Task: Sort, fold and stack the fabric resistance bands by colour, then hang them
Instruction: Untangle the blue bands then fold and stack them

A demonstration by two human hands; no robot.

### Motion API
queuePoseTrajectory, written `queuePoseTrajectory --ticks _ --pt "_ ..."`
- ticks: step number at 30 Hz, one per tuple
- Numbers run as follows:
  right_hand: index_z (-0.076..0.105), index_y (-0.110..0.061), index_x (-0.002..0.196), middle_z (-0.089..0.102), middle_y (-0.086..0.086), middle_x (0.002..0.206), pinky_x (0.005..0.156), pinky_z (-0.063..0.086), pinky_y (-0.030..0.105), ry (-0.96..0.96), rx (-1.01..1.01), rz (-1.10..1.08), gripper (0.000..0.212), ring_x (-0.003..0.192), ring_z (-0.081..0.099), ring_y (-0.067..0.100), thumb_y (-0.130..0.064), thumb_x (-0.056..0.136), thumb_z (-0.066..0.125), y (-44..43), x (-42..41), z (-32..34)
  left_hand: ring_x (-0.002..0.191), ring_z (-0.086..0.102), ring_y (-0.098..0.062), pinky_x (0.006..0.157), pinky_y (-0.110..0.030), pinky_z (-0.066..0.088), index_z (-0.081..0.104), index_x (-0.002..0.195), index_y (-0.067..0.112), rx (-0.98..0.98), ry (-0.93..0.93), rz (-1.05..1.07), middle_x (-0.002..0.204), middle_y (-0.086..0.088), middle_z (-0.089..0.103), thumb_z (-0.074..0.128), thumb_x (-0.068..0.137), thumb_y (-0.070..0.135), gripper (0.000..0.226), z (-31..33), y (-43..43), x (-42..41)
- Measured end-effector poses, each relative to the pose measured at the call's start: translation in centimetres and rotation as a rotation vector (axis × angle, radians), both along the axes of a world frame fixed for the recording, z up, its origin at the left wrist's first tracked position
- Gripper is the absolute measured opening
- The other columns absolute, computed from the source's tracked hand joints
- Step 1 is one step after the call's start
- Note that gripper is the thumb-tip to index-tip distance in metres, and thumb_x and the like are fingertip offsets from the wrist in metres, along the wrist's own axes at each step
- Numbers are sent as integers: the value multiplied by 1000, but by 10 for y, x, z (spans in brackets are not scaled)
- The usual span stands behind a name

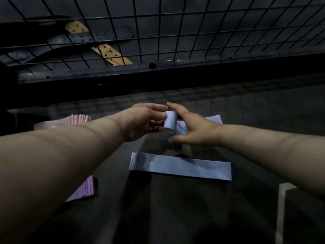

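A folded pale blue band (170,121) is held between both hands above the dark table (175,208). My left hand (142,122) pinches its left edge with thumb and fingers. My right hand (191,128) curls around its right side, thumb low. Behind them lies another pale blue band (213,119), partly hidden. A long blue band (181,167) lies flat nearer to me. A pink folded stack (77,120) sits at the far left. A purple stack (84,190) shows under my left forearm.
A black wire grid panel (175,29) rises behind the table, with black and tan perforated belts (109,51) behind it. A pale box edge (283,205) stands at the right front. The scene is dim.
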State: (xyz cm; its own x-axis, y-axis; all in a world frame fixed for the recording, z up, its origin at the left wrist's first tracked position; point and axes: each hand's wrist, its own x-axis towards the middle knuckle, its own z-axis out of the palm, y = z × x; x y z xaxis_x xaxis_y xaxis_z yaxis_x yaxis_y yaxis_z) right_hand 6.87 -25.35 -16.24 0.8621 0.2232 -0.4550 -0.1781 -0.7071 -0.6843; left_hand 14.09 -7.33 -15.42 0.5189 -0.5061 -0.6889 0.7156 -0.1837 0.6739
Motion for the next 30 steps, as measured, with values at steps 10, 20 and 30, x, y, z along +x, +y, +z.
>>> queuePoseTrajectory --ticks 10,20,30 --pt "54 -3 114 65 23 120 93 54 50 112 823 -808 17 111 66 35 -4 102 41 9 13 57 111 58 -23 88 -30 43 55 129 1 -56 -255 -151 118 -17 64 41 69 -8 63 26 -14 -9" --pt "54 -1 131 65 20 126 97 52 44 239 1092 -890 39 116 64 29 -19 104 33 -36 13 89 89 62 -25 86 -40 46 70 92 11 3 -309 -290 92 -11 69 64 77 -4 22 20 -2 -5" --pt "58 -11 110 71 13 93 79 61 37 -57 401 -510 13 86 70 22 -7 97 57 -11 9 77 113 62 -18 96 -35 48 56 133 23 -50 -478 -201 121 -4 66 71 76 21 59 58 -29 5"
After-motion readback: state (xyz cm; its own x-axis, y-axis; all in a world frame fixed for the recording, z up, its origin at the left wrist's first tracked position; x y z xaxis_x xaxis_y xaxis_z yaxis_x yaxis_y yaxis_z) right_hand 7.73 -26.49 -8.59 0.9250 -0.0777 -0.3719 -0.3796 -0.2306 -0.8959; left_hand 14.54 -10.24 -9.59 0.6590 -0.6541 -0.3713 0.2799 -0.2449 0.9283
